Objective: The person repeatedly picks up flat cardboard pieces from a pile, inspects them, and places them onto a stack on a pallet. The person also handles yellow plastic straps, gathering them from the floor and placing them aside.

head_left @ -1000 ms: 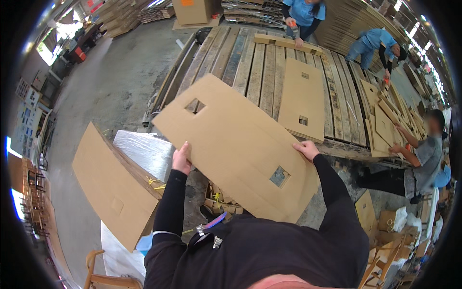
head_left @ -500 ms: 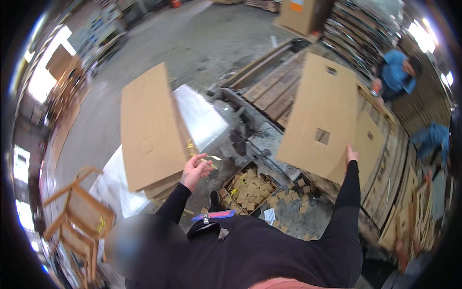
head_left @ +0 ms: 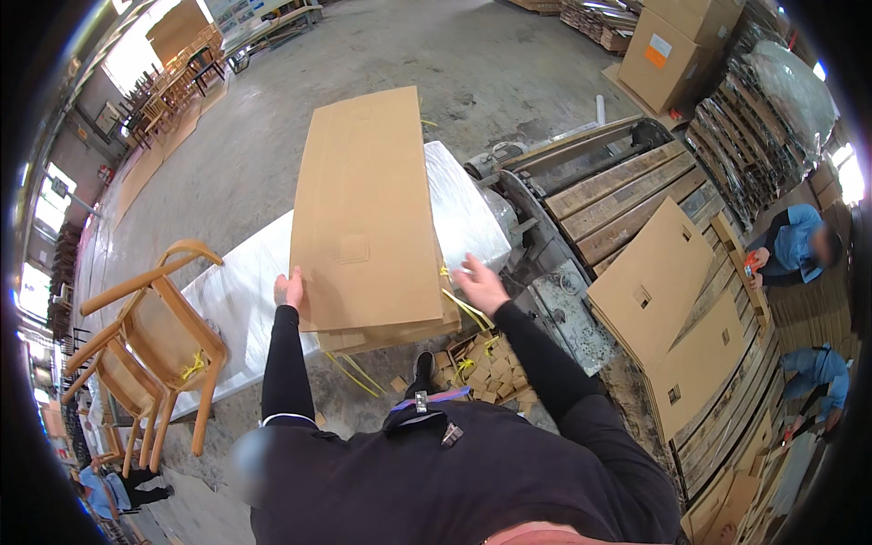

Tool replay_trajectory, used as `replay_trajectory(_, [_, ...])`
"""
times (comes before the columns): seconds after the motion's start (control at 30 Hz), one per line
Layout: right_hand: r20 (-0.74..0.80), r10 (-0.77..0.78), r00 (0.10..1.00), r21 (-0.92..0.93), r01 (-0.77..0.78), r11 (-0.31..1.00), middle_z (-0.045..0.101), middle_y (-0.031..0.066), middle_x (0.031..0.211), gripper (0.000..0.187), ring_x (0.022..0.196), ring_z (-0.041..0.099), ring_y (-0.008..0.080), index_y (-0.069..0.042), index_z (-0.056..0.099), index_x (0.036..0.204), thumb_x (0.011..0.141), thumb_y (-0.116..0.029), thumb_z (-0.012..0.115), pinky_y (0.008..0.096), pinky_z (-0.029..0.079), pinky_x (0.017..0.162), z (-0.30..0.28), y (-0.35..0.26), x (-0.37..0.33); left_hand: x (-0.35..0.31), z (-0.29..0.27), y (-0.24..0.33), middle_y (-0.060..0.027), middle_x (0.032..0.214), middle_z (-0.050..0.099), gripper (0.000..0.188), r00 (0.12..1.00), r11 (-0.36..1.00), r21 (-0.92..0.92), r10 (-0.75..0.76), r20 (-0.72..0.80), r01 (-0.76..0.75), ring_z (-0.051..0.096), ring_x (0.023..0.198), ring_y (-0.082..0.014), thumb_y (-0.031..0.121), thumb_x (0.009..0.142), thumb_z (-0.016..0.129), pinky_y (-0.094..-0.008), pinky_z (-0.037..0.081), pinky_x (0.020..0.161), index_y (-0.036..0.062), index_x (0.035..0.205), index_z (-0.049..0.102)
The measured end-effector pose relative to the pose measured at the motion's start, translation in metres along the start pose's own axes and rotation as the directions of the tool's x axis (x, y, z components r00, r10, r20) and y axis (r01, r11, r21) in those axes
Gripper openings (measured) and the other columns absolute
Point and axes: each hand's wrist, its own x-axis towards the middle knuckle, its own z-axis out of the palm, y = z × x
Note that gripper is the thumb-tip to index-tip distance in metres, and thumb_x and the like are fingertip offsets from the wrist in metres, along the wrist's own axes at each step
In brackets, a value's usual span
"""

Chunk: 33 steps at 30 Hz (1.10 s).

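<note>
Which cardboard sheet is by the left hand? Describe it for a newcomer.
Find the slatted wooden table at right; left of it is shiny white wrapping. Over that lies a stack, topped by the cardboard sheet, left hand at its left edge. Unlike the sheets on the table, whose square holes are open, its square outline is filled in.

Brown cardboard sheets point(head_left: 363, 191) stacked, edges misaligned; the rectangular top sheet bears a square outline point(head_left: 353, 249). Stack lies between the left hand point(head_left: 289, 292), at its edge, and the right hand point(head_left: 483, 287).
</note>
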Motion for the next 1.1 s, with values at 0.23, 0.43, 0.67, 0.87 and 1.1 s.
replay_trajectory(0.23, [-0.157, 0.114, 0.981, -0.244, -0.15, 0.958, 0.065, 0.0223, 0.11, 0.056, 0.105, 0.063, 0.0327, 0.005, 0.052, 0.123, 0.086, -0.036, 0.064, 0.0394, 0.048, 0.09, 0.073, -0.054, 0.017, 0.006, 0.015, -0.013, -0.024, 0.107, 0.064, 0.055, 0.994, 0.969, -0.248, 0.03, 0.101, -0.004, 0.061, 0.103, -0.0361, 0.041, 0.078, 0.064, -0.0416, 0.047, 0.09, -0.0053, 0.107, 0.063])
replay_trajectory(0.43, [-0.154, 0.051, 0.987, -0.192, -0.081, 0.978, 0.062, 0.0238, 0.115, 0.054, 0.109, 0.06, 0.0343, 0.004, 0.051, 0.126, 0.088, -0.033, 0.062, 0.0404, 0.046, 0.093, 0.076, -0.074, 0.003, 0.006, -0.001, -0.023, -0.0213, 0.104, 0.066, 0.05, 0.991, 0.899, -0.437, 0.086, 0.1, -0.034, 0.063, 0.098, -0.0338, 0.033, 0.076, 0.066, -0.0406, 0.048, 0.087, -0.0052, 0.107, 0.063])
replay_trajectory(0.67, [-0.235, -0.092, 0.968, -0.414, -0.014, 0.91, 0.062, 0.0238, 0.111, 0.043, 0.106, 0.059, 0.0334, 0.006, 0.052, 0.117, 0.092, -0.028, 0.058, 0.0403, 0.046, 0.09, 0.072, -0.072, -0.016, -0.013, -0.029, -0.019, -0.02, 0.097, 0.067, 0.047, 0.991, 0.943, -0.325, 0.101, 0.087, -0.067, 0.065, 0.088, -0.0269, 0.029, 0.079, 0.066, -0.0353, 0.05, 0.08, -0.0107, 0.103, 0.059])
replay_trajectory(0.87, [-0.201, 0.102, 0.974, 0.064, -0.091, 0.994, 0.063, 0.0222, 0.102, 0.043, 0.094, 0.062, 0.0235, 0.01, 0.052, 0.104, 0.094, -0.032, 0.058, 0.0342, 0.048, 0.081, 0.047, -0.057, -0.023, -0.017, -0.016, -0.026, -0.0153, 0.095, 0.066, 0.053, 0.909, 0.676, -0.691, 0.073, 0.41, 0.257, 0.062, 0.083, -0.02, 0.04, 0.086, 0.064, -0.0329, 0.05, 0.074, -0.0102, 0.102, 0.058])
replay_trajectory(1.1, [-0.374, -0.064, 0.925, 0.032, 0.082, 0.996, 0.065, 0.0191, 0.097, 0.038, 0.091, 0.063, 0.022, 0.006, 0.051, 0.103, 0.095, -0.03, 0.058, 0.0363, 0.049, 0.08, 0.05, -0.006, -0.099, -0.056, -0.014, -0.023, -0.0192, 0.095, 0.068, 0.061, 0.952, 0.818, -0.575, 0.159, 0.262, 0.022, 0.064, 0.086, -0.0224, 0.053, 0.085, 0.063, -0.0355, 0.049, 0.075, -0.008, 0.093, 0.066])
